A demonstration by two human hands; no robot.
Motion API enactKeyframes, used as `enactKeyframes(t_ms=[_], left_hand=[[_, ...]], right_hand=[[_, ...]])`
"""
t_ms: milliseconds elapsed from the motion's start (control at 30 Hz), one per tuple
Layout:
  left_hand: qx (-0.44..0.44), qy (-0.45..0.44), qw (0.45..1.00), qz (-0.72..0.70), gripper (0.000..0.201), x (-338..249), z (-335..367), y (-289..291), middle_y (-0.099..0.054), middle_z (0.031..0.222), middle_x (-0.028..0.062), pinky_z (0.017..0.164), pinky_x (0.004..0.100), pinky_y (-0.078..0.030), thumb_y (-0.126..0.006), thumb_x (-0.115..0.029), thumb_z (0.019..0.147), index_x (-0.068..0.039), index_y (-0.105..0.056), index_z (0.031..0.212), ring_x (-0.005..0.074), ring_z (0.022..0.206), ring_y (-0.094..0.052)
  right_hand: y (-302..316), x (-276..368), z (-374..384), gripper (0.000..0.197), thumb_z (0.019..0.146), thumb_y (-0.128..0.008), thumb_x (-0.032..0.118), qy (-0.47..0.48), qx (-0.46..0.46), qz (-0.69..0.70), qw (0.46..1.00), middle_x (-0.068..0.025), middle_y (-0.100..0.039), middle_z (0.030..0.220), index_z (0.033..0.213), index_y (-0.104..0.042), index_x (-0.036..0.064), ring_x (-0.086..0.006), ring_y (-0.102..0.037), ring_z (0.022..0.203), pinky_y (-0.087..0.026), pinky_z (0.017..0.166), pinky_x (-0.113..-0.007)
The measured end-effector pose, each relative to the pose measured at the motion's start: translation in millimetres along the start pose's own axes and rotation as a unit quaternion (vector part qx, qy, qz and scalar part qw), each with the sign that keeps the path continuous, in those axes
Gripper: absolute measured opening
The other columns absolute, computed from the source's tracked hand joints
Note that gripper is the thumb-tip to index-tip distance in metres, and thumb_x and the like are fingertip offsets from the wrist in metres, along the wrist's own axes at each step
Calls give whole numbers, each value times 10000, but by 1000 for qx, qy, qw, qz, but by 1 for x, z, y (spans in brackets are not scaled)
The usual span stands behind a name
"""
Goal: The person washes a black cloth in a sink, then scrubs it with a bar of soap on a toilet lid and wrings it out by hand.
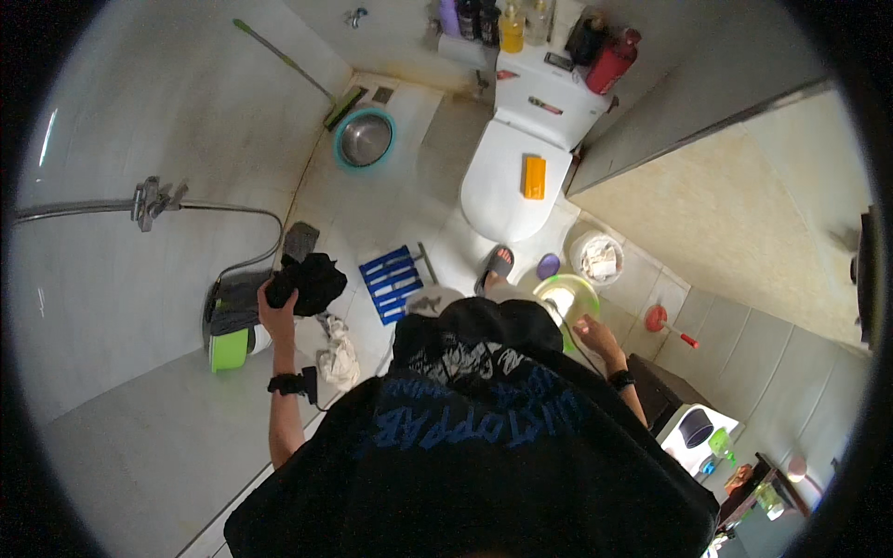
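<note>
My left hand [277, 314] is closed on a bunched black cloth [312, 282], held out to the left beside the wall. The cloth hangs over dark grey fabric [244, 299] that lies above a bright green container [229, 350]. Off to the right, my right hand [600, 340] is at the rim of a pale green basin [588, 296]. Its fingers look loosely apart, and I see nothing in them. A crumpled whitish cloth [339, 361] lies on the floor near my left forearm.
A blue slatted stool [392, 284] stands before me. Beyond are a white toilet [510, 191] bearing an orange packet [535, 178], a teal-rimmed basin [392, 139] and a broom [290, 65]. On the right are a waste bin [596, 259] and a red plunger [657, 318].
</note>
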State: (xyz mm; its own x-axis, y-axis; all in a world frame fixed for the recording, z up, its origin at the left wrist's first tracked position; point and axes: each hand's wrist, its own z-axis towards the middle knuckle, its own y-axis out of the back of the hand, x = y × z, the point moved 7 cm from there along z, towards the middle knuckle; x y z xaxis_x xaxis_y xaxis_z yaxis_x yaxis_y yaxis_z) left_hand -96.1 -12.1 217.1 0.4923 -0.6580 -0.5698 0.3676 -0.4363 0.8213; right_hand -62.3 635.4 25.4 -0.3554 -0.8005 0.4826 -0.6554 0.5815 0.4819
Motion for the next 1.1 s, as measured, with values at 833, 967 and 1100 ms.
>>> enactKeyframes(t_ms=[833,967,1100], left_hand=[[581,-427,493,487,546,32,301,-192,-543,1048,144,759,445,-483,-585,-508,778,-116,-546,1156,335,890,-551],[536,-492,491,479,429,-30,327,-201,-527,993,164,763,464,-467,-657,-321,743,-74,-546,1076,352,921,-521],[539,-521,414,516,448,-48,332,-206,-503,1010,167,746,462,-468,-670,-91,688,-70,-517,1108,364,933,-497]], right_hand=[[-293,103,-180,298,859,-589,335,-516,-281,524,617,-35,-508,567,819,-654,47,-156,-505,460,-439,422,-308],[-263,148,-227,222,766,-623,232,-646,-4,110,755,-156,-651,966,898,-671,59,-314,-615,953,-494,788,-419],[-361,144,-286,237,787,-559,158,-670,75,88,734,-173,-631,1023,989,-648,71,-303,-613,964,-496,809,-399]])
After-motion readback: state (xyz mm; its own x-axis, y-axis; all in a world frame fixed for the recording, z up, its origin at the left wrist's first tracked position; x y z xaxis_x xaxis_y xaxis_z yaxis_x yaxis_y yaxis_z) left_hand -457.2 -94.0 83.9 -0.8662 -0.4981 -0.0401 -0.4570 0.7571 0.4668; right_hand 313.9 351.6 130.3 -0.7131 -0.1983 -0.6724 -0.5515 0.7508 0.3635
